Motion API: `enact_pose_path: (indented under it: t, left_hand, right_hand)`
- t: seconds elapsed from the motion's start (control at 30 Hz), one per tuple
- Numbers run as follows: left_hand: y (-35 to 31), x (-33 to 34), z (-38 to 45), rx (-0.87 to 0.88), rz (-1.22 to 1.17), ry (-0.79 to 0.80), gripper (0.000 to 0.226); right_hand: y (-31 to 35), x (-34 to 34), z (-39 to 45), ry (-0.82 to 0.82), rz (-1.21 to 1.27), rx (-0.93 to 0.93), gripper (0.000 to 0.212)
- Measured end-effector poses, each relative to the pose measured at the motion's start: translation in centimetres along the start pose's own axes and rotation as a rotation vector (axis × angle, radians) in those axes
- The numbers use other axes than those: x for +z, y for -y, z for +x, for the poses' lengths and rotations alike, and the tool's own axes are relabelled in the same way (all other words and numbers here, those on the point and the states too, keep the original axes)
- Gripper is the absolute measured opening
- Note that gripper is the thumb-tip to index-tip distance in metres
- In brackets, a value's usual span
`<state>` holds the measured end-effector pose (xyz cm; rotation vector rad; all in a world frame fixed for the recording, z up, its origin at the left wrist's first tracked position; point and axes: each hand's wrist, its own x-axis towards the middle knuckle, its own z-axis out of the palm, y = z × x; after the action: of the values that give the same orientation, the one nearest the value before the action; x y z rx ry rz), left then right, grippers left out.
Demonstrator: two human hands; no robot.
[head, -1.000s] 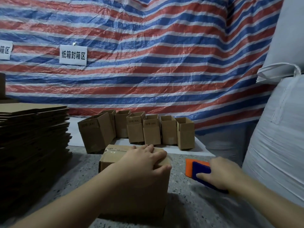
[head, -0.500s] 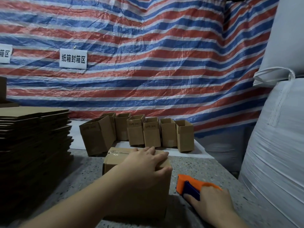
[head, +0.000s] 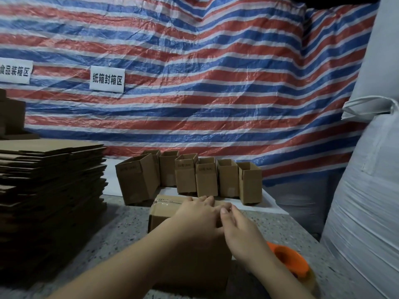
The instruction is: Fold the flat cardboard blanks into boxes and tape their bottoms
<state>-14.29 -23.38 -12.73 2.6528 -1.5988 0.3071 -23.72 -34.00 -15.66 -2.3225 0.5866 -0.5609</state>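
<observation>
Lower centre of the frame, on the speckled grey stone tabletop [head: 121, 231]: one small brown corrugated cardboard box [head: 164, 214], taped face up, a strip of clear tape showing along its far top edge. Left hand [head: 200, 214] lies flat on the top, fingers straight and pressing down. Right hand [head: 241, 229] comes in against the box's right side, fingers extended and touching the left hand's fingertips; neither hand is curled around anything. So the box sits directly under the left palm and just left of the right hand.

Handling, as a guess: light, stiff along the walls, but the panels would dent under a hard pinch (empty, most likely). Best taken by two opposite side walls, not by the taped seam.

Orange plastic tape dispenser [head: 291, 262] rests on the table at lower right, behind the right wrist, unheld. Tall stack of flat brown cardboard blanks [head: 49, 180] at left. Row of finished open-topped boxes [head: 207, 180] stands behind, mid-frame.
</observation>
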Motion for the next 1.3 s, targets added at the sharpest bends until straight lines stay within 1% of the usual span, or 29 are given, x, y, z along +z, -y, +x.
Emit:
enact_pose_path:
  t: [0.1, 0.2, 0.3, 0.37, 0.4, 0.47, 0.5, 0.53, 0.6, 0.63, 0.67, 0.73, 0.8, 0.87, 0.97, 1.03, 1.07, 1.13, 1.17, 1.23, 1.3]
  left_hand:
    - [0.0, 0.0, -0.2, 0.014, -0.036, -0.021, 0.067]
    - [0.1, -0.1, -0.3, 0.018, -0.039, -0.031, 0.070]
    - [0.1, -0.6, -0.4, 0.011, -0.053, 0.009, 0.083]
    - [0.6, -1.3, -0.8, 0.009, -0.150, 0.013, 0.091]
    - [1.1, -1.6, -1.2, 0.007, -0.204, -0.011, 0.093]
    - [2.4, -2.0, -2.5, -0.011, -0.245, -0.131, 0.092]
    - [3.0, -1.8, -3.3, -0.045, -0.281, -0.211, 0.088]
    - [3.6, -1.4, -4.1, -0.104, -0.366, -0.296, 0.084]
    - [4.2, -0.6, -5.7, -0.295, -0.664, -0.437, 0.077]
    - [4.3, -0.2, -6.5, -0.406, -0.821, -0.480, 0.075]
    - [4.3, 0.1, -7.0, -0.505, -0.947, -0.488, 0.073]
    - [4.2, 0.9, -7.2, -0.629, -1.099, -0.423, 0.066]
    - [3.9, 1.5, -7.2, -0.658, -1.197, -0.405, 0.058]
    - [3.7, 1.7, -7.2, -0.658, -1.249, -0.438, 0.052]
    - [3.9, 1.4, -7.1, -0.686, -1.301, -0.427, 0.050]
    - [4.4, 1.0, -6.9, -0.749, -1.342, -0.392, 0.052]
    - [4.7, 0.8, -6.8, -0.802, -1.373, -0.367, 0.057]
    - [5.5, 0.4, -6.9, -0.918, -1.418, -0.276, 0.072]
    - [5.9, 0.2, -6.9, -0.948, -1.419, -0.204, 0.079]
    - [6.5, -0.4, -7.1, -0.941, -1.392, -0.037, 0.088]
    - [7.0, -0.8, -7.2, -0.905, -1.367, 0.079, 0.093]
  right_hand:
    - [0.1, 0.7, 0.0, -0.027, 0.121, 0.024, 0.062]
    - [0.1, 1.0, 0.0, -0.049, 0.167, 0.042, 0.057]
    - [0.0, 1.0, 0.0, -0.047, 0.203, 0.072, 0.058]
    - [0.2, 0.9, 0.0, -0.043, 0.228, 0.095, 0.059]
    - [0.4, 0.8, 0.0, -0.041, 0.236, 0.107, 0.060]
    - [0.6, 0.7, 0.1, -0.036, 0.247, 0.119, 0.059]
    - [0.6, 0.7, 0.1, -0.033, 0.253, 0.121, 0.060]
    - [0.7, 0.8, 0.0, -0.031, 0.262, 0.122, 0.060]
    - [0.7, 0.9, -0.1, -0.033, 0.285, 0.128, 0.060]
    - [0.7, 1.0, -0.2, -0.038, 0.297, 0.134, 0.060]
    - [0.8, 1.1, -0.3, -0.046, 0.312, 0.141, 0.060]
    - [0.9, 1.2, -0.5, -0.060, 0.345, 0.155, 0.060]
    - [1.0, 1.2, -0.5, -0.070, 0.365, 0.165, 0.060]
    - [1.0, 1.3, -0.4, -0.071, 0.386, 0.180, 0.058]
    - [0.9, 1.2, -0.2, -0.044, 0.456, 0.207, 0.053]
    - [0.9, 0.9, 0.0, -0.006, 0.490, 0.247, 0.053]
    - [0.9, 0.6, 0.2, 0.017, 0.498, 0.273, 0.055]
    - [1.1, -0.1, 0.5, 0.073, 0.502, 0.344, 0.061]
    - [1.2, -0.5, 0.7, 0.099, 0.491, 0.396, 0.066]
    - [1.4, -1.2, 1.3, 0.160, 0.441, 0.506, 0.081]
    - [1.4, -1.7, 1.8, 0.244, 0.405, 0.559, 0.092]
